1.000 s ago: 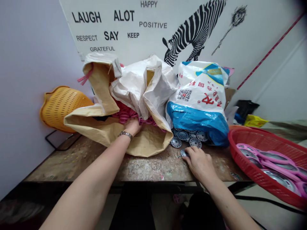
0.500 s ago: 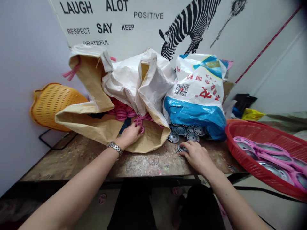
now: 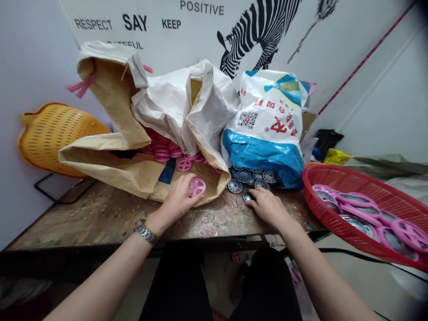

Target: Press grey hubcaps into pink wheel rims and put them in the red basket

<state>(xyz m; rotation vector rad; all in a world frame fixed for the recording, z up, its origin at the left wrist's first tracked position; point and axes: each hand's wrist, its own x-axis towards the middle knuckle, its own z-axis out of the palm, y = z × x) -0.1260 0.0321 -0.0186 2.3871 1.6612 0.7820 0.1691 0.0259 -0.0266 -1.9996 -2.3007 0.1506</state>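
Observation:
My left hand (image 3: 182, 196), with a metal watch on its wrist, holds a pink spoked ring (image 3: 197, 187) by its edge over the mouth of the brown paper sack (image 3: 133, 176). More pink rings (image 3: 162, 154) lie inside that sack. On the tabletop, my right hand (image 3: 267, 205) has its fingers closed on a grey disc (image 3: 247, 196). Several other grey discs (image 3: 243, 175) sit just behind it, at the mouth of the blue and white bag (image 3: 267, 151).
At the right stands a red basket (image 3: 314, 205) with pink and silver wheel-like pieces. A yellow perforated basket (image 3: 60, 138) leans at the far left. The worn table (image 3: 207, 223) has its front edge near my knees.
My left hand has drawn back from the pink pile with one pink ring, now in plain sight. My right hand stays on the grey disc. The view has shifted slightly.

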